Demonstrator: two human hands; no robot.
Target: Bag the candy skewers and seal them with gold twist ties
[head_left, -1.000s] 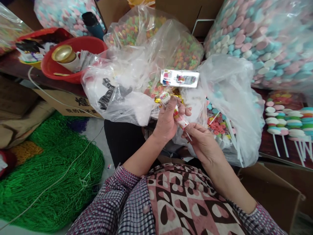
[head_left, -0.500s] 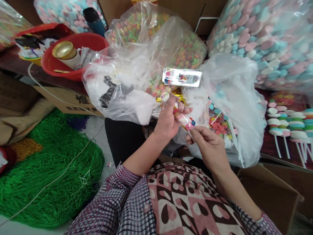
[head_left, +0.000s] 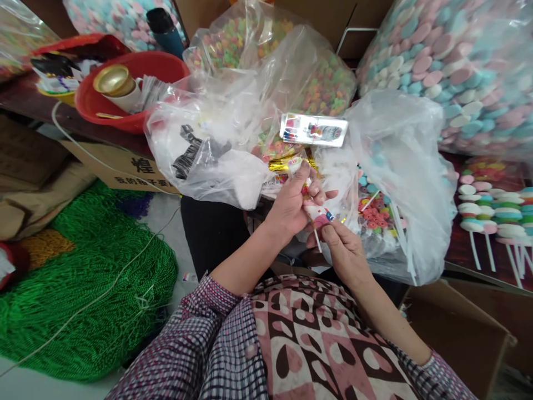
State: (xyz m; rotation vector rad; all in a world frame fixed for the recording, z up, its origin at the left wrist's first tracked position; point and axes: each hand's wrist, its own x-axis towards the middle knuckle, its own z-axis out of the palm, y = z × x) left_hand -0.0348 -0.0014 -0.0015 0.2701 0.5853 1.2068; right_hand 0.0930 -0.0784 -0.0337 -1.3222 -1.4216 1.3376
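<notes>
A candy skewer in a clear, colour-printed wrapper lies slanted across both hands, with its white stick pointing down. My left hand is closed around its upper part. At the lower end of the wrapper, my right hand pinches the edge by the stick with thumb and fingers. A small gold bit shows beside the right fingers, too small to make out. Just beyond the left hand lie gold twist ties. Behind them rests a stack of silvery printed wrappers.
Clear bags of ring-shaped candies and pastel marshmallows stand at the back. A plastic bag is at right, near finished-looking marshmallow skewers. A red basin holds cups. Green cords cover the floor left; an open carton is lower right.
My right hand has shifted left and up along the wrapper, from the stick to the wrapper's lower edge. The stick now hangs more steeply. My left hand keeps its hold.
</notes>
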